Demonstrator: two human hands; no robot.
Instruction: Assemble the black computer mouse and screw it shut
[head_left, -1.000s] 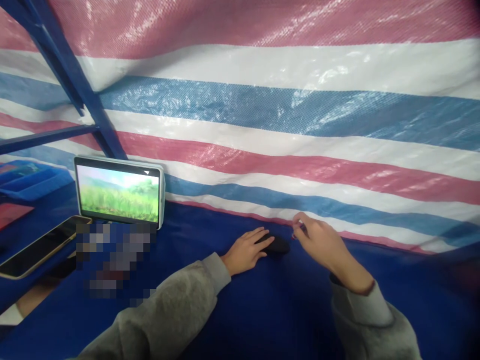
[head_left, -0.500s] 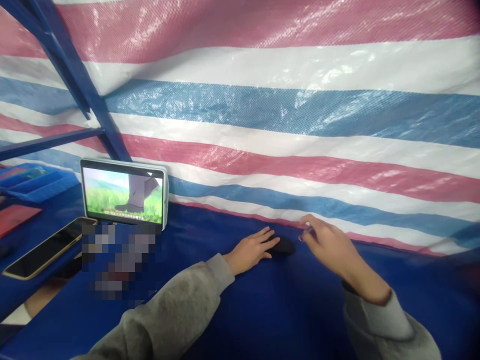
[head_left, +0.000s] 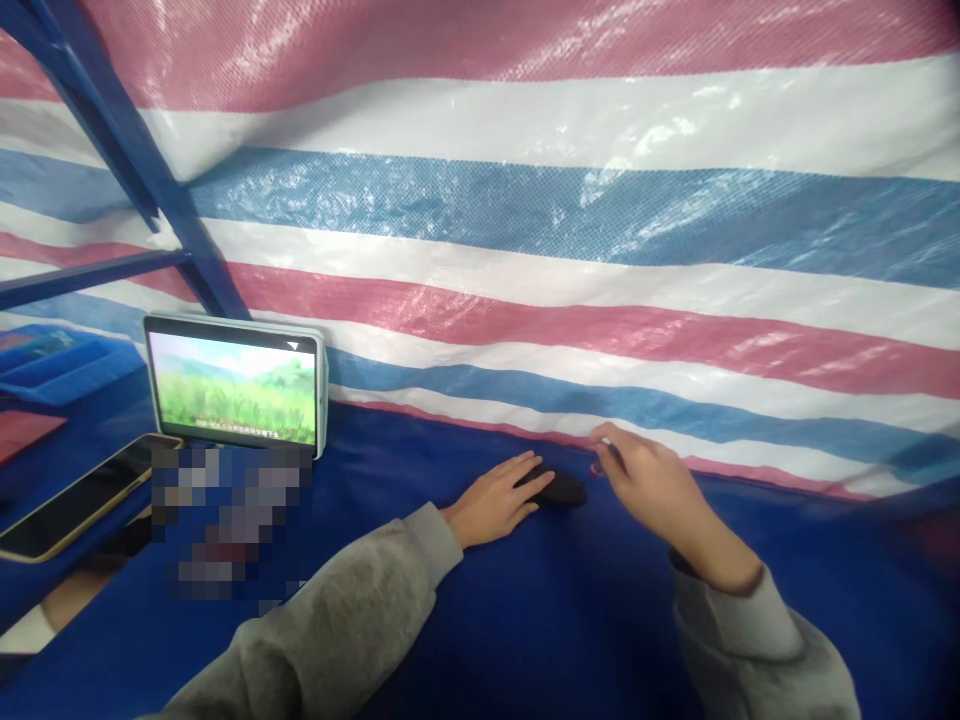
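A smooth black oval object, shaped like a computer mouse (head_left: 564,489), lies on the blue tabletop (head_left: 525,620). Against its left end rests my left hand (head_left: 495,500), palm down, fingers stretched out and apart over its edge. My right hand (head_left: 649,485) is raised just right of the black object, thumb and forefinger pinched together. Between those fingertips shows a small reddish-purple piece (head_left: 595,468), mostly hidden by the fingers; its kind is unclear. Its lower end is close to the black object's right end, but I cannot tell whether they touch.
A tablet-like screen (head_left: 234,385) playing a cartoon stands upright at the left. Near it lie a dark phone (head_left: 82,500), a blue divided tray (head_left: 82,368) and a red flat item (head_left: 26,435). A striped plastic sheet (head_left: 525,210) hangs behind, beside a blue metal frame (head_left: 112,130).
The whole view has shifted slightly, with things sitting a little further left. My left hand stays on the black object; my right fingers have shifted slightly around the small piece. The cartoon picture has changed.
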